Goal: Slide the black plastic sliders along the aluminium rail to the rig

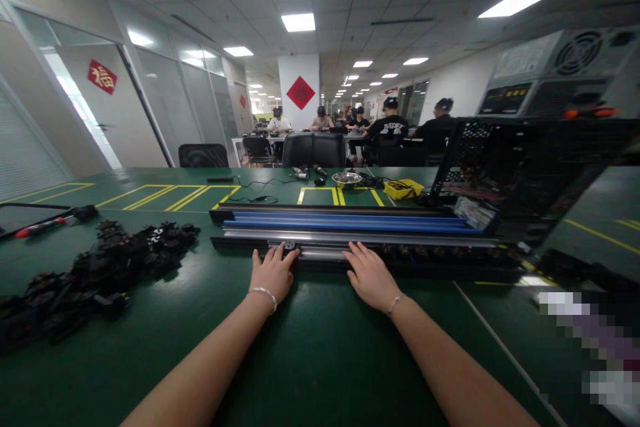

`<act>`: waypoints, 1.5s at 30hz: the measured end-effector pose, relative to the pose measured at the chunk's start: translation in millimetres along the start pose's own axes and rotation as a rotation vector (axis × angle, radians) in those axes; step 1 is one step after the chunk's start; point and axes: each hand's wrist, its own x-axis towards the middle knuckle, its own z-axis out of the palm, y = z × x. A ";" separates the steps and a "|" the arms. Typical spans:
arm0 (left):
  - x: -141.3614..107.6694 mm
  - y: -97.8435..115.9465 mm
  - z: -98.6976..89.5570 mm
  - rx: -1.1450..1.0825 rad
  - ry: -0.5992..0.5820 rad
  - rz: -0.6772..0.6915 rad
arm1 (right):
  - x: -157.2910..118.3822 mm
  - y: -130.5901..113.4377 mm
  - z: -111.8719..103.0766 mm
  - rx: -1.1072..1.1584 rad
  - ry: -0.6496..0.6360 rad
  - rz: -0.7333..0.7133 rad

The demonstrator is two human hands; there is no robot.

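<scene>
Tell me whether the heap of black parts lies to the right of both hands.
No, the heap of black parts lies left of the left hand.

Two grips are showing, the left grip point(271, 273) and the right grip point(370, 275), and two bracelets point(265, 291) are circling the wrists. One metal bowl point(346, 184), one yellow tray point(400, 195) and one open computer case point(545, 177) are standing on one green counter point(300, 360). Three red diamonds point(301, 93) are hanging beyond; at least five people point(393, 128) are sitting there. The black parts point(95, 273) are overlapping too much to count.
</scene>
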 end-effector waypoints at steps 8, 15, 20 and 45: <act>-1.8 -15.4 -1.3 0.011 -0.023 -0.026 | -0.5 -0.3 -0.2 0.003 0.000 0.001; -2.5 -20.2 -0.8 0.021 -0.015 -0.045 | -0.3 -0.3 -0.8 0.008 -0.009 0.008; -3.7 -24.8 -2.9 0.020 -0.033 -0.071 | -0.4 -0.6 -1.9 0.009 -0.017 0.007; -7.6 -47.5 -0.9 0.032 -0.004 -0.108 | 0.1 0.2 0.9 0.021 -0.014 0.010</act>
